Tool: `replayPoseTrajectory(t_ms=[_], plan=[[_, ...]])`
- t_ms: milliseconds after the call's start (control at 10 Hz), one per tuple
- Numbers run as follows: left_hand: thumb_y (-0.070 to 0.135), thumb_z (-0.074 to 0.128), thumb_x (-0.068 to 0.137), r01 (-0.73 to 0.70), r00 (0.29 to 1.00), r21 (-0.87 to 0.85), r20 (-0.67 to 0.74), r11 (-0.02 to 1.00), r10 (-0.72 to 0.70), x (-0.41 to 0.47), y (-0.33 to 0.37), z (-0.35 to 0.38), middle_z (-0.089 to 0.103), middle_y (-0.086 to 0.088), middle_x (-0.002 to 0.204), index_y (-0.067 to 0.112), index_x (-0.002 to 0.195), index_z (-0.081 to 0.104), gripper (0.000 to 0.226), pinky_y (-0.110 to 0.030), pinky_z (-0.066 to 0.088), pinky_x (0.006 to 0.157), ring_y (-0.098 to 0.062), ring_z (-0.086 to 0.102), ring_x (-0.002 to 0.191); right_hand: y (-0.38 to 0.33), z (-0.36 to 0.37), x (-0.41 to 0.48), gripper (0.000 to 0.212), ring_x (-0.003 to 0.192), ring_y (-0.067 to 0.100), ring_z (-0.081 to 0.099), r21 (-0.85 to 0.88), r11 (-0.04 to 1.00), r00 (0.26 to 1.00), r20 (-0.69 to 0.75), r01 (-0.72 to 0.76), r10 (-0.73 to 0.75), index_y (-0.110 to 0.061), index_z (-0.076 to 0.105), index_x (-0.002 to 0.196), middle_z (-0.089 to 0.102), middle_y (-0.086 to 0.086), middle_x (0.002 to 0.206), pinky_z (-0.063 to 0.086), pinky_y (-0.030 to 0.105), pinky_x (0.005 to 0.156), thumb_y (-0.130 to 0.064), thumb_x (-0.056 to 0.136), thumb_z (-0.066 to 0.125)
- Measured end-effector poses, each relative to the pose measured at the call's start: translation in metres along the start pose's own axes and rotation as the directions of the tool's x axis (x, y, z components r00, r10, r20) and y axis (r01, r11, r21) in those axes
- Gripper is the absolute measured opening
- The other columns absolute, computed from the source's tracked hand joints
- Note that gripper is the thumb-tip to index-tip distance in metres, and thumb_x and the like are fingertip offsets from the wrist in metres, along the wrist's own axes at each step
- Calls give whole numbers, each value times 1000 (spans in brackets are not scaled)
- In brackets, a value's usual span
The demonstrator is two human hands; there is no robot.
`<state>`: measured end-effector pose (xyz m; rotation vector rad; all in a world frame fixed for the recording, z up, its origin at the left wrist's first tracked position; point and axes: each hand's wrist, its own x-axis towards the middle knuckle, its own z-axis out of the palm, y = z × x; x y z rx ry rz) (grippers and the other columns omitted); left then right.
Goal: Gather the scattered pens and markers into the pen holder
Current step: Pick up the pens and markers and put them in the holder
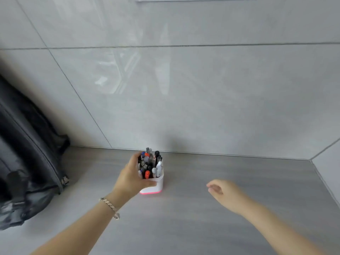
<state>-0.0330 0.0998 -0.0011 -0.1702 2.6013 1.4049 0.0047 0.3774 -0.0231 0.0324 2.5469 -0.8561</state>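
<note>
A white pen holder (pixel 159 184) with a pink base stands upright on the grey table near the back wall. It is packed with several pens and markers (pixel 150 163), black, orange, blue and white capped, all standing on end. My left hand (pixel 131 178) wraps around the holder's left side, thumb across its front. My right hand (pixel 223 191) hovers low over the table to the right of the holder, fingers loosely curled and holding nothing. No loose pen lies on the visible table.
A dark grey backpack (pixel 27 162) leans against the wall at the left edge. The grey table (pixel 184 218) meets a tiled wall (pixel 184 98) just behind the holder, and a side wall closes the right corner.
</note>
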Motion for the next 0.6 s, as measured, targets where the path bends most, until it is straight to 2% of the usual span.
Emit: replayPoseTrajectory(t_ms=[100, 200, 300, 400, 500, 600], plan=[[12, 85, 46, 6, 1000, 35, 2, 999, -6, 33, -23, -52, 58, 4, 104, 34, 117, 36, 89, -27, 38, 76, -21, 56, 95, -26, 19, 11, 27, 115, 12, 56, -39, 998, 999, 5, -47, 47, -18, 58, 117, 62, -4, 123, 42, 24, 97, -24, 94, 47], [12, 82, 43, -5, 1000, 10, 11, 1000, 5, 60, -42, -83, 58, 1, 103, 36, 109, 32, 86, -25, 38, 71, -23, 57, 97, -43, 30, 19, 26, 114, 13, 57, -58, 995, 996, -5, -86, 85, -20, 58, 115, 62, -4, 123, 43, 26, 96, -26, 93, 46], [8, 79, 44, -10, 999, -57, 41, 998, 13, 78, -56, -104, 56, 0, 108, 34, 110, 33, 84, -18, 40, 68, -23, 55, 98, -58, 38, 20, 26, 111, 15, 58, -118, 988, 995, -14, -101, 100, -20, 59, 113, 64, -2, 120, 44, 25, 92, -27, 93, 45], [2, 79, 49, -34, 992, -80, 115, 996, 43, 86, -67, -112, 55, -1, 109, 32, 115, 31, 86, -19, 42, 72, -24, 54, 103, -70, 38, 13, 26, 110, 16, 57, -173, 977, 993, -23, -122, 120, -20, 58, 114, 63, -3, 120, 43, 24, 90, -27, 93, 44], [-3, 76, 53, -58, 978, -54, 196, 997, 68, 92, -72, -119, 48, 2, 122, 28, 135, 22, 102, -28, 37, 90, -21, 49, 112, -77, 36, 6, 25, 109, 16, 58, -174, 976, 992, -24, -130, 128, -20, 59, 113, 63, -3, 119, 44, 26, 91, -26, 93, 44], [-9, 64, 67, -60, 993, 145, 112, 988, 44, 85, -67, -116, 48, -4, 128, 24, 143, 5, 102, -31, 38, 85, -25, 52, 104, -82, 32, 2, 25, 110, 18, 57, -205, 972, 993, -17, -115, 114, -18, 58, 113, 63, 0, 119, 44, 27, 93, -25, 93, 45]])
